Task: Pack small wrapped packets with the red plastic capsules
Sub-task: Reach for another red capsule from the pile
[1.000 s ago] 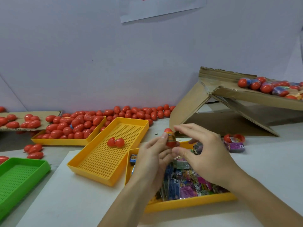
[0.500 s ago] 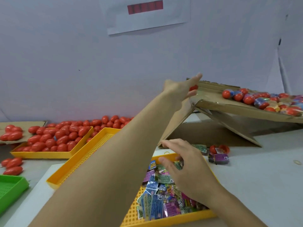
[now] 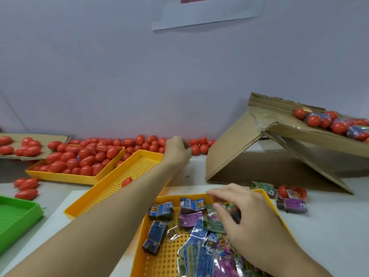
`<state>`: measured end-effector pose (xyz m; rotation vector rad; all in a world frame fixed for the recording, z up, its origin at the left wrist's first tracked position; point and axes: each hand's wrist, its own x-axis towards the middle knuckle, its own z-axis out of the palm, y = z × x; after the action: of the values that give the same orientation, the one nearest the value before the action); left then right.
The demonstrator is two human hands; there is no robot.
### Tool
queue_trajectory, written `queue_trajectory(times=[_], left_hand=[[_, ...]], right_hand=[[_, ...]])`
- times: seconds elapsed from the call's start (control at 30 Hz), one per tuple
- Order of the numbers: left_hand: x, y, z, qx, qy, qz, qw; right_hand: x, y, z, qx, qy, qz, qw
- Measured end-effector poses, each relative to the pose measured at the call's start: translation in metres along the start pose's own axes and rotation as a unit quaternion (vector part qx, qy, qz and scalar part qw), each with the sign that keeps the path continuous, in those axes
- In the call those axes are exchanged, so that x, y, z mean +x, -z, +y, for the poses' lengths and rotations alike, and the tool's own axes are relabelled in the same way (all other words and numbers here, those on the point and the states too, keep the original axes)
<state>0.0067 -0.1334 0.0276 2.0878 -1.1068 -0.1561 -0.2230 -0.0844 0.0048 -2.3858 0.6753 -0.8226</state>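
Left hand (image 3: 177, 149): fingers curled at the row of red capsules (image 3: 151, 143) by the wall; grip contents hidden.
Right hand (image 3: 247, 216): fingers spread, touching wrapped packets (image 3: 191, 216) in yellow tray (image 3: 268, 198).
Packet print: unreadable.
Right: cardboard ramp (image 3: 239, 136).

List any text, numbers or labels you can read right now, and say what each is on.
"6+": white circle mark on the purple packet lying on the table beside the tray.
"6": partly seen on the silver-blue packets in the near yellow tray.
Other packet print: too small and blurred to read.
Wall notice with its red block: illegible and cut off.
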Motion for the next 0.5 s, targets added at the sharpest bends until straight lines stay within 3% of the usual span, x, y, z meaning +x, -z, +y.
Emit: queue_trajectory(times=[0.2,0.37,0.5], left_hand=[[0.015,-0.020,0.001,0.120,-0.154,-0.052,0.979],[0.031,-0.035,0.001,0.283,-0.195,-0.115,0.932],[0.035,-0.043,0.002,0.326,-0.205,-0.060,0.921]], right_hand=[[-0.002,-0.002,-0.001,-0.013,-0.002,-0.009,1.000],[-0.001,-0.003,-0.001,-0.009,-0.001,-0.013,1.000],[-0.001,-0.005,0.000,0.003,-0.011,0.005,1.000]])
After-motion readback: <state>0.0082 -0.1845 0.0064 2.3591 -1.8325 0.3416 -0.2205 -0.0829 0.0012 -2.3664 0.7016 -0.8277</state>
